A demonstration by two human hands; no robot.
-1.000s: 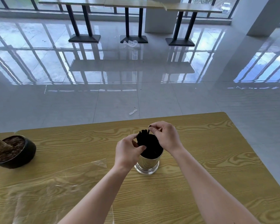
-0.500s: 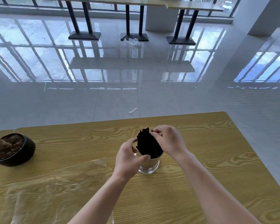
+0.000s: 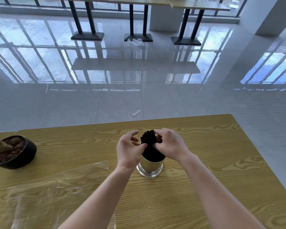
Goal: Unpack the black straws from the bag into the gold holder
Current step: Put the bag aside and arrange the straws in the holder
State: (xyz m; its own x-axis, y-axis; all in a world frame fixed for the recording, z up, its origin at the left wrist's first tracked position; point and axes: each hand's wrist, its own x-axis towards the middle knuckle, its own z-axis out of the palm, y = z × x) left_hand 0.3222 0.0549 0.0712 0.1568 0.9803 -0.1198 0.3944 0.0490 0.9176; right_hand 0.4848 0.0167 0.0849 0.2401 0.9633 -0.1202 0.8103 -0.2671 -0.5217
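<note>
Gold holder (image 3: pixel 149 167) — polished metal cylinder with a flared foot, upright on the wood-grain tabletop (image 3: pixel 205 162), near the centre of the visible surface; upper rim partly covered by both hands.

Black straws (image 3: pixel 148 139) — one dense bundle standing in the holder, tips fanned above the rim and leaning slightly toward 11 o'clock; none seen lying loose on the tabletop.

Left hand (image 3: pixel 130 150) — at 9 o'clock of the holder; thumb and curled fingers pressed against the side of the bundle just above the rim, index finger lifted free; a loose pinch on the straws.

Right hand (image 3: pixel 170 144) — at 3 o'clock of the holder; fingers wrapped over the upper part of the bundle, fingertips touching the straws near their tops; grasping the straws.

Bag (image 3: pixel 48 187) — clear plastic, flattened on the tabletop at 8 o'clock of the holder, well apart from it; one corner lifted; whether anything lies inside cannot be told.

Plant pot (image 3: pixel 18 158) — dark round bowl of soil with a brown stem, at 9 o'clock near the tabletop's left edge, just beyond the bag.

Floor (image 3: pixel 139 80) — glossy grey tiles beyond the 12 o'clock edge; a small clear wrapper scrap (image 3: pixel 136 112) lies there; further off, dark pedestal table bases (image 3: pixel 87 35) and crumpled clear plastic (image 3: pixel 135 42).
</note>
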